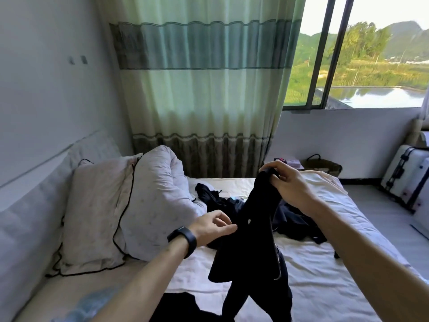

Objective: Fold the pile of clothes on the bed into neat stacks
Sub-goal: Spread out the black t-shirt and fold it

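head view: the right grip (pixel 286 180) is raised above the middle of the bed (pixel 325 275), its fingers curled over and pinching the top end of a black garment (pixel 253 240). the left grip (pixel 213 227), lower and nearer the pillow side, has thumb and forefinger pressed together on the garment's left edge; a dark wristband (pixel 183 237) sits on that wrist. the garment hangs in a long twisted drape from the right grip down toward the near edge of the bed, its lower folds dangling just over the pale sheet. behind it, around the middle of the bed, lies the pile of dark clothes (pixel 294 220), rumpled and unfolded, spreading toward the far edge. another dark piece (pixel 178 307) lies at the near edge. along the left edge a pale pillow (pixel 97 212) with black piping leans on the headboard, with a bunched quilt (pixel 160 182) beside it. beyond the far edge hang a green striped curtain (pixel 204 89) and a window (pixel 371 66). a woven basket (pixel 322 167) stands on the floor past the far right corner, and a white suitcase (pixel 406 177) stands well apart to the right.
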`<state>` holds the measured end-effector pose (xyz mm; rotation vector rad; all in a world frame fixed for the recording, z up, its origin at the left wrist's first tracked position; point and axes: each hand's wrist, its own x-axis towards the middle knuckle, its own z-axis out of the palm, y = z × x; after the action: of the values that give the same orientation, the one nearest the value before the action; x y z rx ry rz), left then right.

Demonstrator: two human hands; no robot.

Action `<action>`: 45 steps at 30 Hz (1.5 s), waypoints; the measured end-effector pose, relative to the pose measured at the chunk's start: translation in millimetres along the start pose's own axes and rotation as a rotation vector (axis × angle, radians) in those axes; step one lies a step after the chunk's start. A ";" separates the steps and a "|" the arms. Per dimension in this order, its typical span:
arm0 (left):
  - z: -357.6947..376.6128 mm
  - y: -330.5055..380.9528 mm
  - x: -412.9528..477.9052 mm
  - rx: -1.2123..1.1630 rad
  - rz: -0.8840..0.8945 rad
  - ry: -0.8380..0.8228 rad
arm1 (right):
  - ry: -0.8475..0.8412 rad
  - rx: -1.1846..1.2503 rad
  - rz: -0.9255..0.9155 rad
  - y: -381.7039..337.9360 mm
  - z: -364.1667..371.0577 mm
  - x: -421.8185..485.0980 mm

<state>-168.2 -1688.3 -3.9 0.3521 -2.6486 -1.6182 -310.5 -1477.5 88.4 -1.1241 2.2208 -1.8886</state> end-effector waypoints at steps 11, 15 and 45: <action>39.7 -8.4 -9.0 -0.225 -0.316 -0.245 | -0.013 0.051 0.063 8.8 0.5 -13.0; 55.4 -20.5 -10.3 -0.025 -0.152 -0.267 | 0.023 0.048 0.091 18.7 -2.8 -22.9; 31.6 1.9 11.7 0.392 0.033 0.141 | 0.148 -0.118 0.397 72.1 -57.8 -82.1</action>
<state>-184.1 -1662.1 -18.1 0.4079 -2.8285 -1.0129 -311.6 -1384.7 6.8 -0.5082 2.4312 -1.7416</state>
